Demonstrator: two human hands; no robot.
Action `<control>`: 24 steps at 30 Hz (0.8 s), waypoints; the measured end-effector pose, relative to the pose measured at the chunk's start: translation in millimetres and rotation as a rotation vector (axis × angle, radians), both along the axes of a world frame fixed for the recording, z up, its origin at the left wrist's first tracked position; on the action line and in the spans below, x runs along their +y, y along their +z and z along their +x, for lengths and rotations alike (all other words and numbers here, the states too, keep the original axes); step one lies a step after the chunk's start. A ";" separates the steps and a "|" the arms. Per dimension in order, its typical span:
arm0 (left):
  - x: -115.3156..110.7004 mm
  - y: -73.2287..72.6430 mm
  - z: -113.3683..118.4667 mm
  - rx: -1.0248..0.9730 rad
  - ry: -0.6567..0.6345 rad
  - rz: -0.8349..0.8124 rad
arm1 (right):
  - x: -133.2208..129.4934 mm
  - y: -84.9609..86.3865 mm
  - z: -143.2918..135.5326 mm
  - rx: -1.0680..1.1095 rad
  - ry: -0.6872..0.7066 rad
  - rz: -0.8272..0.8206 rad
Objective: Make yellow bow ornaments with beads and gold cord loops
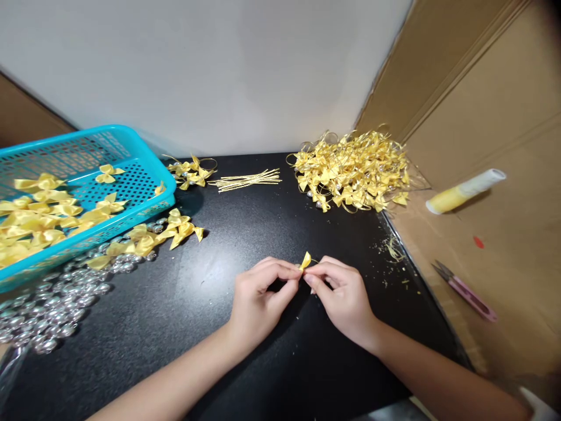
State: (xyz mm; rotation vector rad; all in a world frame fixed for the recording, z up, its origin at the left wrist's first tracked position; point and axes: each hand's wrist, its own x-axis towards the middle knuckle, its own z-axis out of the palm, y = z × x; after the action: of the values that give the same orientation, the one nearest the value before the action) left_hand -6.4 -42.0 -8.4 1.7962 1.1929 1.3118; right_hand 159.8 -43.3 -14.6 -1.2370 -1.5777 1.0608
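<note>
Above the middle of the black table point(210, 345), a small yellow ribbon bow point(305, 260) is pinched between my hands. My left hand point(263, 289) closes thumb and forefinger on its left side. On the other side, my right hand point(342, 292) is closed at the bow's base, where a thin wire or cord end shows beside the fingers. The fingertips nearly meet, and they hide the lower part of the bow. Whether a bead sits under them I cannot tell.
A blue basket point(151, 204) of yellow bows stands left, with silver beads point(65, 310) before it. Gold twist ties point(249, 180) lie at the back, beside a heap of finished bows point(350, 169). Pink thread snips point(468, 295) and a yellow-white tube point(464, 192) lie on cardboard at right.
</note>
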 end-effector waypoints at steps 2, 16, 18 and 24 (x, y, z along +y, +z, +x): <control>0.4 -1.0 -0.2 -0.004 0.003 -0.010 | 0.7 -1.1 0.1 -0.006 0.007 -0.001; -2.5 -9.5 1.5 -0.117 0.008 -0.117 | 0.2 1.4 0.7 -0.059 0.025 0.038; -2.6 -10.9 1.6 -0.143 -0.030 -0.123 | -0.3 0.5 0.8 -0.040 0.047 0.032; 0.4 -10.1 4.5 -0.201 -0.081 -0.112 | -2.4 -2.4 -1.2 0.067 0.074 -0.057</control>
State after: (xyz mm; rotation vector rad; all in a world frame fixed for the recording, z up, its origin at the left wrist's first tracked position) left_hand -1.9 -41.6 -18.5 1.5764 1.0516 1.3174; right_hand 158.6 -45.7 -17.0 -1.1763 -1.5623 1.1890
